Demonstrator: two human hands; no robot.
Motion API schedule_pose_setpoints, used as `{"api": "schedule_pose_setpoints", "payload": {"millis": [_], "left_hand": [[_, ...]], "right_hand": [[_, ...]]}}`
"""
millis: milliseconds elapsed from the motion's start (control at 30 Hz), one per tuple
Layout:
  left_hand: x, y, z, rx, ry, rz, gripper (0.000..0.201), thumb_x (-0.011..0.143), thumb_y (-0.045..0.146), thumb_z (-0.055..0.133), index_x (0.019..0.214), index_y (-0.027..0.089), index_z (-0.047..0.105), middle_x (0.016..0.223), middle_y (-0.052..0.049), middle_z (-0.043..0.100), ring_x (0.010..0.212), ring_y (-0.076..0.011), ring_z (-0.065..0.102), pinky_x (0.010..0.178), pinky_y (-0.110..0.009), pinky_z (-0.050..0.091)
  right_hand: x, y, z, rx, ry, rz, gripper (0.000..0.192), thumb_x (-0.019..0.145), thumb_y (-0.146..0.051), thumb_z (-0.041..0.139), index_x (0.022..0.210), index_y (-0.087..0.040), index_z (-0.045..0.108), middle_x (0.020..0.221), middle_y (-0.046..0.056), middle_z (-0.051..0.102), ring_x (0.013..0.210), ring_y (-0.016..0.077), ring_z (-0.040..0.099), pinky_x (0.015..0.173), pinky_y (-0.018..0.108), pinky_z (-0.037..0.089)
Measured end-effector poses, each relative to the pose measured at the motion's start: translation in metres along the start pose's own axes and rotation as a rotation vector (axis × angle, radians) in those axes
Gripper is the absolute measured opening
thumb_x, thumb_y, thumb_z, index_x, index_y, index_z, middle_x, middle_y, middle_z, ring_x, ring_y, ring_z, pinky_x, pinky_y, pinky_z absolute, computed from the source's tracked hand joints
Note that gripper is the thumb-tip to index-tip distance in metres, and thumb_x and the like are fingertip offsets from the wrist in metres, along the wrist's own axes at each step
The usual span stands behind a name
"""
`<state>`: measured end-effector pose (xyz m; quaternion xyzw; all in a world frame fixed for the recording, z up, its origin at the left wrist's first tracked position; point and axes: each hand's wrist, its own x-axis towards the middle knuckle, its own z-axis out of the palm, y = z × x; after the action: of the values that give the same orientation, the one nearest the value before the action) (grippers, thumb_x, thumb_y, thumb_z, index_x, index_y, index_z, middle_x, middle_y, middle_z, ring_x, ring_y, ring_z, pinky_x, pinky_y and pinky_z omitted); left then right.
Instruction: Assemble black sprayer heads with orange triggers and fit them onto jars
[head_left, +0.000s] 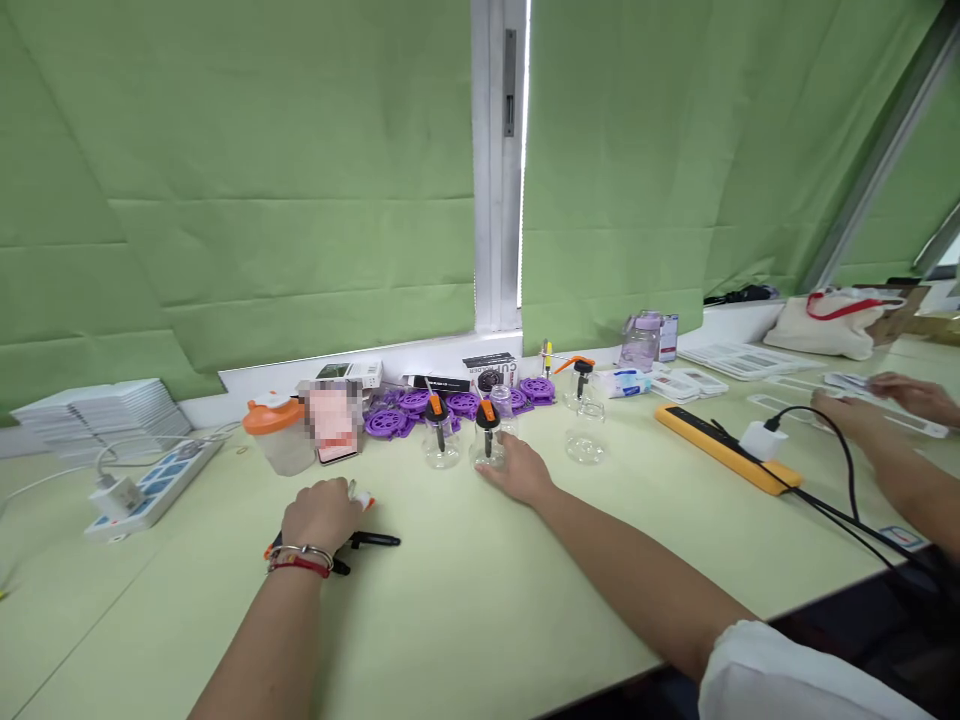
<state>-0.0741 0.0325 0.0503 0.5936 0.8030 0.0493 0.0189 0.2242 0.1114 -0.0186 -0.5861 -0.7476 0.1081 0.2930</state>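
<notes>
Mid-frame the right hand [521, 468] grips an already lidded jar [489, 449], a lidless jar [585, 447] stands further right, and the left hand's [319, 515] grip is unclear.

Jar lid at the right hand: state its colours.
The lid is black with orange on top, best seen in the head view.

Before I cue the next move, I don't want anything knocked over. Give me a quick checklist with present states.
1. Right hand on glass jar: ok, at its lower part.
2. Jar upright: ok.
3. Grip of left hand: cannot tell, mostly hidden.
4. Nothing loose beside left hand: not ok, a black stick lies there.
5. Other person's hands apart from these: ok, far right.
</notes>
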Motion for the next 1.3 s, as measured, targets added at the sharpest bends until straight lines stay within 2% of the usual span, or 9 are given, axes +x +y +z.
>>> {"api": "schedule_pose_setpoints", "payload": {"millis": [367, 467, 600, 667, 800, 967, 1133, 1233, 1300], "left_hand": [[-0.008, 0.031, 0.025, -0.091, -0.096, 0.181, 0.031, 0.075, 0.029, 0.045, 0.095, 0.015, 0.064, 0.102, -0.018, 0.062, 0.090, -0.0304, 0.061, 0.066, -0.034, 0.043], [-0.008, 0.038, 0.030, -0.223, -0.099, 0.170, 0.032, 0.077, 0.028, 0.041, 0.093, 0.016, 0.065, 0.102, -0.017, 0.062, 0.089, -0.0297, 0.060, 0.068, -0.035, 0.042], [-0.007, 0.042, 0.037, -0.473, -0.131, 0.157, 0.032, 0.074, 0.026, 0.040, 0.088, 0.018, 0.067, 0.101, -0.013, 0.063, 0.090, -0.0271, 0.059, 0.074, -0.033, 0.042], [-0.008, 0.043, 0.039, -0.616, -0.157, 0.139, 0.030, 0.072, 0.028, 0.042, 0.083, 0.017, 0.067, 0.095, -0.011, 0.064, 0.091, -0.0266, 0.059, 0.076, -0.033, 0.042], [-0.013, 0.047, 0.034, -0.897, -0.300, 0.054, 0.026, 0.067, 0.031, 0.048, 0.082, 0.016, 0.063, 0.076, -0.005, 0.060, 0.079, -0.0241, 0.059, 0.069, -0.032, 0.045], [-0.017, 0.042, 0.023, -1.179, -0.586, 0.003, 0.036, 0.057, 0.024, 0.057, 0.092, 0.017, 0.059, 0.075, -0.002, 0.059, 0.072, -0.0205, 0.059, 0.066, -0.032, 0.049], [-0.016, 0.026, 0.023, -1.087, -0.678, 0.203, 0.060, 0.055, 0.024, 0.072, 0.113, 0.021, 0.058, 0.111, -0.007, 0.060, 0.095, -0.0223, 0.059, 0.080, -0.032, 0.048], [-0.017, 0.021, 0.024, -0.996, -0.705, 0.353, 0.077, 0.048, 0.022, 0.078, 0.121, 0.024, 0.055, 0.114, -0.007, 0.059, 0.096, -0.0232, 0.058, 0.079, -0.033, 0.048], [-0.018, 0.024, 0.026, -0.949, -0.644, 0.405, 0.073, 0.048, 0.022, 0.077, 0.118, 0.024, 0.059, 0.110, -0.006, 0.060, 0.091, -0.0219, 0.058, 0.075, -0.032, 0.048]], "right_hand": [[0.034, -0.005, 0.022, -0.020, 0.041, 0.066, 0.078, 0.071, -0.066, 0.054, 0.131, -0.018, 0.040, 0.128, 0.015, 0.045, 0.105, 0.0291, 0.055, 0.081, 0.037, 0.043], [0.037, 0.003, 0.022, 0.088, 0.220, 0.032, 0.066, 0.077, -0.061, 0.050, 0.127, -0.018, 0.040, 0.124, 0.013, 0.048, 0.105, 0.0267, 0.053, 0.083, 0.037, 0.043], [0.049, 0.023, 0.019, 0.172, 0.457, 0.182, 0.058, 0.084, -0.050, 0.043, 0.126, -0.012, 0.039, 0.121, 0.017, 0.050, 0.110, 0.0280, 0.049, 0.091, 0.040, 0.040], [0.058, 0.032, 0.019, 0.168, 0.433, 0.233, 0.060, 0.081, -0.043, 0.049, 0.131, -0.012, 0.036, 0.129, 0.018, 0.046, 0.118, 0.0294, 0.044, 0.097, 0.041, 0.035], [0.073, 0.044, 0.018, 0.123, 0.228, 0.248, 0.071, 0.074, -0.044, 0.057, 0.137, -0.022, 0.033, 0.142, 0.010, 0.039, 0.127, 0.0317, 0.036, 0.102, 0.043, 0.029], [0.080, 0.048, 0.016, 0.071, 0.081, 0.242, 0.072, 0.074, -0.061, 0.054, 0.135, -0.025, 0.038, 0.128, 0.010, 0.054, 0.123, 0.0307, 0.043, 0.101, 0.045, 0.028], [0.074, 0.052, 0.015, 0.214, 0.178, 0.299, 0.074, 0.071, -0.058, 0.058, 0.132, -0.020, 0.039, 0.124, 0.012, 0.056, 0.116, 0.0265, 0.050, 0.097, 0.036, 0.035], [0.064, 0.056, 0.013, 0.320, 0.266, 0.318, 0.081, 0.065, -0.059, 0.063, 0.130, -0.015, 0.040, 0.128, 0.016, 0.052, 0.116, 0.0270, 0.050, 0.094, 0.035, 0.039], [0.054, 0.057, 0.010, 0.364, 0.278, 0.323, 0.085, 0.061, -0.060, 0.065, 0.128, -0.012, 0.042, 0.127, 0.019, 0.050, 0.114, 0.0284, 0.051, 0.093, 0.037, 0.040]]}}
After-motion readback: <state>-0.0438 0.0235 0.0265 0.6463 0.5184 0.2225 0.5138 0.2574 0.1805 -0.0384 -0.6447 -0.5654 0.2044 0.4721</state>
